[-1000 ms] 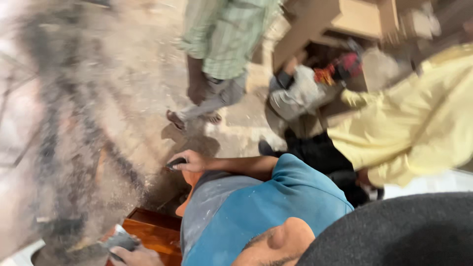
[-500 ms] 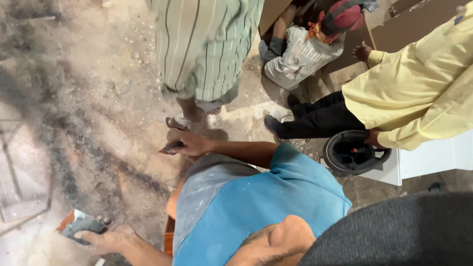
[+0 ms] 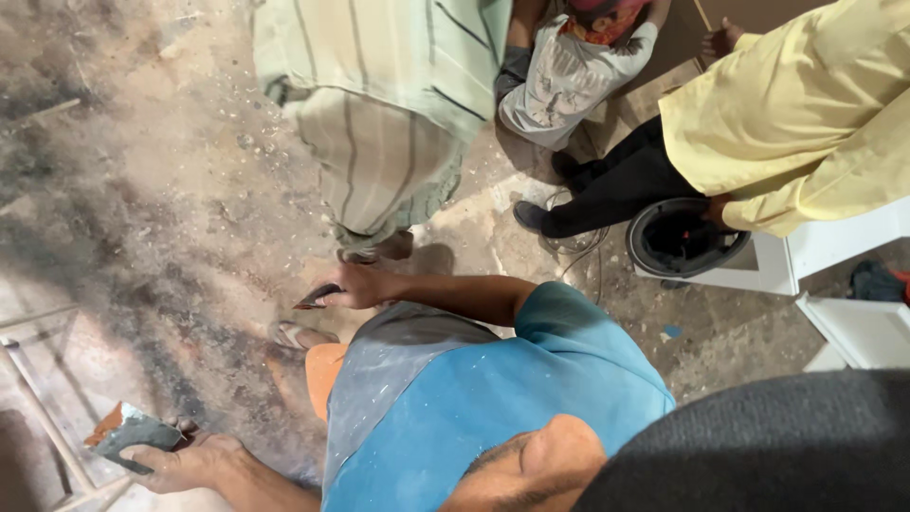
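The left hand [image 3: 185, 462] was seen at the lower left of the frame, its fingers closed round the lower edge of a flat slab [image 3: 128, 433] smeared grey, with a reddish corner showing at its left end. The right hand [image 3: 360, 284] was held out just left of the frame's centre, fingers pressed together on a small dark blade [image 3: 318, 296] that pointed left. Both tools were held above the dusty floor [image 3: 161, 190], and they were well apart from each other. A sandalled foot [image 3: 299, 334] was seen just below the blade.

Close above the right hand, a person in a striped garment [image 3: 379, 104] was seen. At the upper right a person in a yellow shirt [image 3: 806, 114] was bent over a round black container [image 3: 684, 239], beside white panels [image 3: 853, 284]. A thin metal frame [image 3: 38, 398] was seen at the lower left.
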